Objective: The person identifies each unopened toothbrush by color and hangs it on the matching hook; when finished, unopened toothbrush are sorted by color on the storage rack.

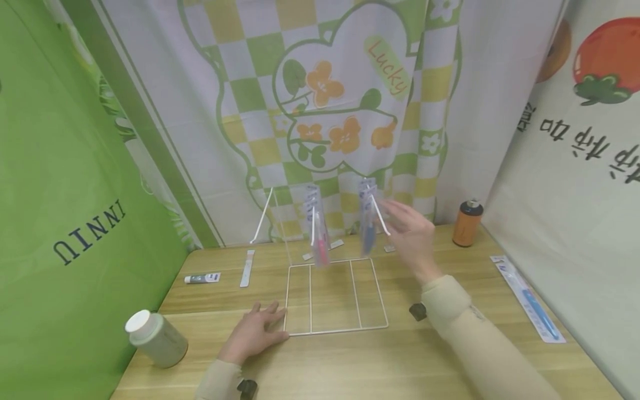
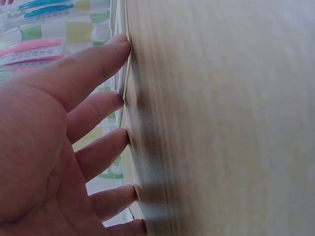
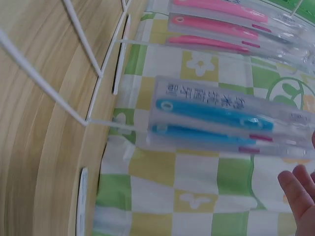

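A white wire rack stands on the table, its hooks sticking out toward me. Packaged pink toothbrushes hang from the middle hook, packaged blue toothbrushes from the right one; the left hook is bare. My left hand rests on the table at the rack's left front corner, fingers spread and fingertips touching down. Beside the right hook is my right hand, fingers extended. In the right wrist view its fingers appear at the right edge, near the blue toothbrush packs, pinching nothing visible.
A white-capped jar and a small tube are on the left. An orange-and-black cylinder stands at the back right, with another packaged blue toothbrush in front of it. Flat strips lie around the rack. Printed curtains enclose the table.
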The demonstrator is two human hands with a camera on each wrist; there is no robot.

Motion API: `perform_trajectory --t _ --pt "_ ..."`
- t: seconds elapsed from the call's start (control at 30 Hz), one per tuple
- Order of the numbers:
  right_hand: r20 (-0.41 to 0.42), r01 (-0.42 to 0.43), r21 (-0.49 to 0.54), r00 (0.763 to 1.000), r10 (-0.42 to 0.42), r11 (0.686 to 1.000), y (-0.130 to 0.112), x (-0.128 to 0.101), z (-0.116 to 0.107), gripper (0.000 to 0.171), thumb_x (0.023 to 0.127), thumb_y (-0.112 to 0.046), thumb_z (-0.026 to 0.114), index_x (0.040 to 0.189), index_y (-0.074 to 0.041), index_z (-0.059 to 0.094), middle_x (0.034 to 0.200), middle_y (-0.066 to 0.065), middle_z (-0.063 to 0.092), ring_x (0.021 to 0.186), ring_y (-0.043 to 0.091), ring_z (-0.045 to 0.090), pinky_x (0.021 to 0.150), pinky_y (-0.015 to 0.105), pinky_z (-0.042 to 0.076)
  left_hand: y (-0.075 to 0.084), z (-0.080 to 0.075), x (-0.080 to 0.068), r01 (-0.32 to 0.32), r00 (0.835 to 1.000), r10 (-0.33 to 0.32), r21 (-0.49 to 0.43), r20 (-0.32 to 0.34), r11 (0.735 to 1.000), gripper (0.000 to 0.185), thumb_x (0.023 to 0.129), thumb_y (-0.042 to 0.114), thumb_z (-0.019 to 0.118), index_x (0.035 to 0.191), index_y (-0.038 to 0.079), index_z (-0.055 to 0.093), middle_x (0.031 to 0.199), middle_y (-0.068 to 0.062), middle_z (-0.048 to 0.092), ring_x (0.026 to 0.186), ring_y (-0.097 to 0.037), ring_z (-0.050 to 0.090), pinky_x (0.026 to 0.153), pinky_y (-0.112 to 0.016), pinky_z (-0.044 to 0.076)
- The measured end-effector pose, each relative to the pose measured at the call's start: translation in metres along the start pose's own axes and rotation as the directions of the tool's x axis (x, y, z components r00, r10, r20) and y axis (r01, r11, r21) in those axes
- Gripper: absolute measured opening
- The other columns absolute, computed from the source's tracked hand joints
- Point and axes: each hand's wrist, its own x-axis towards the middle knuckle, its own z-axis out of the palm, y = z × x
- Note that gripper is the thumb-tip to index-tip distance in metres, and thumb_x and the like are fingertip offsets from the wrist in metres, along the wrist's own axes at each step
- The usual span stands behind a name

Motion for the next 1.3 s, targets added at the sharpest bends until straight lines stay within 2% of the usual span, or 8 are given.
perform_trajectory --t 0.07,0.33,0.43,0.53,0.67,0.83,1.07,1.3 --pt "0.021 -0.028 0.010 0.999 0.028 1.000 0.004 -0.002 -0.010 0.049 0.079 0.011 0.090 0.124 -0.005 0.079 0.126 0.015 0.077 0.102 0.034 0.079 0.077 0.031 0.065 0.000 0.000 0.000 -0.001 1.000 0.001 -0.004 0.000 1.000 0.065 0.091 0.046 0.084 0.146 0.014 0.069 0.162 -0.016 0.051 0.150 -0.067 0.027 0.116 -0.085 0.023" --pt "0.137 -0.144 -0.072 0.979 0.153 0.987 0.027 -0.008 -0.059 0.049 0.082 0.005 0.091 0.127 -0.009 0.079 0.118 0.015 0.079 0.083 0.030 0.080 0.073 0.010 0.058 0.001 -0.001 0.000 -0.006 1.000 0.006 -0.013 -0.005 1.000 0.064 0.092 0.045 0.084 0.146 0.013 0.069 0.162 -0.017 0.051 0.149 -0.069 0.027 0.116 -0.085 0.023" --pt "0.224 -0.268 -0.107 0.932 0.286 0.958 0.039 -0.013 -0.081 0.047 0.087 -0.003 0.090 0.131 -0.010 0.077 0.115 0.017 0.080 0.079 0.019 0.079 0.066 0.013 0.059 0.001 -0.001 -0.001 -0.009 1.000 0.009 -0.009 -0.007 1.000 0.064 0.092 0.045 0.084 0.146 0.013 0.069 0.162 -0.017 0.051 0.149 -0.069 0.027 0.116 -0.085 0.023" --pt "0.320 -0.379 -0.175 0.851 0.416 0.909 0.057 -0.018 -0.104 0.047 0.095 -0.015 0.085 0.140 -0.010 0.072 0.115 0.020 0.079 0.079 0.013 0.077 0.061 0.016 0.059 -0.001 0.000 -0.001 -0.011 1.000 0.011 -0.003 -0.009 1.000 0.065 0.092 0.045 0.083 0.146 0.013 0.069 0.162 -0.017 0.051 0.149 -0.069 0.027 0.116 -0.085 0.023" --pt "0.385 -0.398 -0.306 0.779 0.495 0.865 0.082 -0.021 -0.138 0.052 0.101 -0.028 0.080 0.145 -0.006 0.066 0.116 0.026 0.077 0.075 0.021 0.079 0.060 0.031 0.061 -0.003 0.002 -0.001 -0.009 1.000 0.009 0.004 -0.007 1.000 0.065 0.092 0.047 0.083 0.146 0.015 0.068 0.163 -0.016 0.050 0.150 -0.068 0.027 0.116 -0.084 0.023" --pt "0.416 -0.414 -0.386 0.720 0.556 0.824 0.111 -0.026 -0.177 0.060 0.103 -0.037 0.077 0.149 -0.001 0.062 0.121 0.030 0.074 0.072 0.018 0.079 0.066 0.039 0.065 -0.004 0.003 0.000 -0.006 1.000 0.006 0.004 -0.008 1.000 0.065 0.092 0.047 0.083 0.147 0.016 0.068 0.163 -0.015 0.050 0.150 -0.067 0.027 0.115 -0.085 0.023" --pt "0.463 -0.450 -0.427 0.636 0.617 0.784 0.150 -0.040 -0.218 0.062 0.105 -0.034 0.074 0.150 0.005 0.057 0.133 0.040 0.064 0.077 0.026 0.081 0.065 0.027 0.063 -0.004 0.000 0.001 -0.007 1.000 0.007 0.006 -0.003 1.000 0.066 0.092 0.047 0.083 0.147 0.014 0.068 0.163 -0.017 0.050 0.150 -0.068 0.026 0.117 -0.084 0.021" --pt "0.513 -0.356 -0.557 0.564 0.648 0.750 0.180 -0.060 -0.241 0.061 0.100 -0.035 0.079 0.141 0.006 0.064 0.126 0.036 0.069 0.105 0.052 0.072 0.087 0.065 0.057 -0.003 0.000 0.001 -0.009 1.000 0.009 0.001 -0.003 1.000 0.066 0.092 0.048 0.083 0.147 0.014 0.068 0.162 -0.018 0.050 0.150 -0.068 0.026 0.118 -0.083 0.021"
